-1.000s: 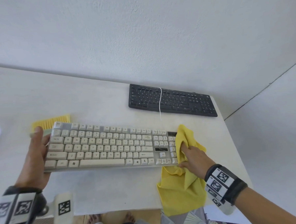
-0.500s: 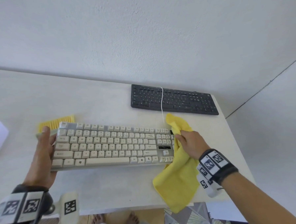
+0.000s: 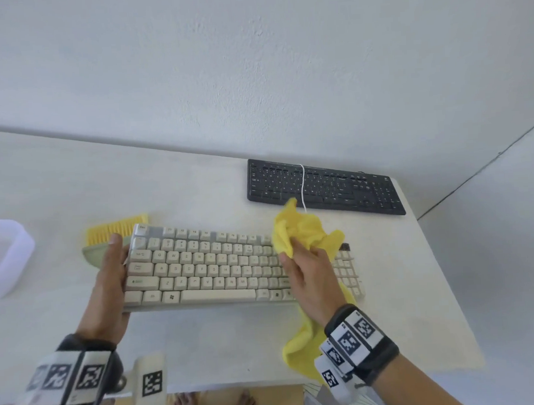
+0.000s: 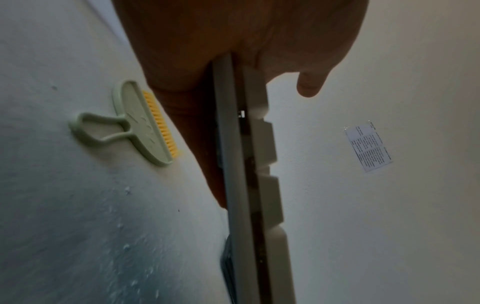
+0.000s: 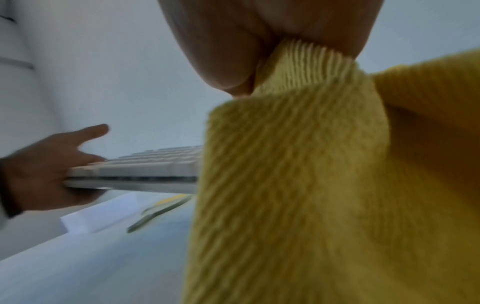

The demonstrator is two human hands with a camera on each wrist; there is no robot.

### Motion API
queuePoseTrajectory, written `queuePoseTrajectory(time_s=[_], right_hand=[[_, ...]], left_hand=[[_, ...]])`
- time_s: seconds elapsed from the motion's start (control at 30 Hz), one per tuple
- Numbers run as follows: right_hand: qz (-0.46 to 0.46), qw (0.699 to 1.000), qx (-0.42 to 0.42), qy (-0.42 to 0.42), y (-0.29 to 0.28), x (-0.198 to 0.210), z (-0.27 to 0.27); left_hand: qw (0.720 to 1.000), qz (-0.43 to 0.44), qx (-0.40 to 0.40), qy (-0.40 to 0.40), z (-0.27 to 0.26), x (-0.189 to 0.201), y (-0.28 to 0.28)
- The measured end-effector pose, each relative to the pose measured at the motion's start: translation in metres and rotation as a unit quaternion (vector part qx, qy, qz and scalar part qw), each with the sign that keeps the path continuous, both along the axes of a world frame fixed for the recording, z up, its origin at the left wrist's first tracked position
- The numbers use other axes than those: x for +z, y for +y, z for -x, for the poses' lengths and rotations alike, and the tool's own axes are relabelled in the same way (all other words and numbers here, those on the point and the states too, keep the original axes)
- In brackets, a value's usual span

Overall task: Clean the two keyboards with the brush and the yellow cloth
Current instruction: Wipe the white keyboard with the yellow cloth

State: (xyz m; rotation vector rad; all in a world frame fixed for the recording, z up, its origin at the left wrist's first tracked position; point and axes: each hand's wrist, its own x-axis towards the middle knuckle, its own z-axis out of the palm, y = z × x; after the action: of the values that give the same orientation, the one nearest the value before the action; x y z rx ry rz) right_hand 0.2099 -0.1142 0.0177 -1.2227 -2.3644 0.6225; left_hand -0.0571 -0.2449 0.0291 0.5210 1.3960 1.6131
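Head view: right hand [image 3: 310,280] bunches yellow cloth [image 3: 304,231], seemingly over white keyboard [image 3: 207,267].

Beige keyboard [image 3: 213,264] lifted off table, yellow cloth [image 3: 304,231] bunched over it, black keyboard [image 3: 323,187] behind, brush [image 4: 145,123] apparently flat

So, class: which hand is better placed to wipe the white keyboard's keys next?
The right hand: it grips the yellow cloth directly above the white keyboard. The left hand is occupied gripping that keyboard's left end.
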Motion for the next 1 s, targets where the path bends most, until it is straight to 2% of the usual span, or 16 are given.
queuePoseTrajectory(time_s=[0.07, 0.13, 0.27, 0.43, 0.57, 0.67, 0.73, 0.83, 0.93, 1.0], right_hand=[[0.024, 0.994, 0.057, -0.090, -0.015, -0.008, 0.022], [0.043, 0.986, 0.075, -0.145, -0.031, -0.008, 0.040], [0.009, 0.982, 0.124, -0.138, -0.062, 0.008, 0.073], [-0.045, 0.971, 0.184, -0.143, -0.091, 0.008, 0.108], [-0.058, 0.965, 0.226, -0.123, -0.092, 0.007, 0.104], [-0.046, 0.943, 0.307, -0.117, -0.080, 0.002, 0.081], [-0.052, 0.931, 0.333, -0.140, -0.068, 0.005, 0.064], [-0.012, 0.951, 0.265, -0.157, -0.055, 0.025, 0.050], [0.039, 0.976, 0.192, -0.095, -0.047, 0.051, 0.051], [0.025, 0.985, 0.165, -0.035, -0.045, 0.069, 0.060]], left_hand=[[1.000, -0.005, -0.005, -0.010, -0.006, -0.004, 0.003], [1.000, -0.012, -0.003, -0.025, -0.011, -0.005, 0.005], [0.999, -0.015, -0.005, -0.043, -0.016, -0.007, 0.007], [0.997, -0.013, 0.007, -0.077, -0.018, -0.007, 0.009], [0.995, 0.035, -0.032, -0.090, -0.010, -0.005, 0.007], [0.993, 0.047, -0.049, -0.094, -0.003, -0.008, 0.007], [0.994, 0.056, -0.054, -0.076, 0.001, -0.011, 0.010], [0.995, 0.081, -0.057, -0.032, 0.008, -0.013, 0.013], [0.983, 0.118, -0.085, 0.113, 0.023, -0.023, 0.016], [0.965, 0.126, -0.126, 0.192, 0.034, -0.032, 0.017]])
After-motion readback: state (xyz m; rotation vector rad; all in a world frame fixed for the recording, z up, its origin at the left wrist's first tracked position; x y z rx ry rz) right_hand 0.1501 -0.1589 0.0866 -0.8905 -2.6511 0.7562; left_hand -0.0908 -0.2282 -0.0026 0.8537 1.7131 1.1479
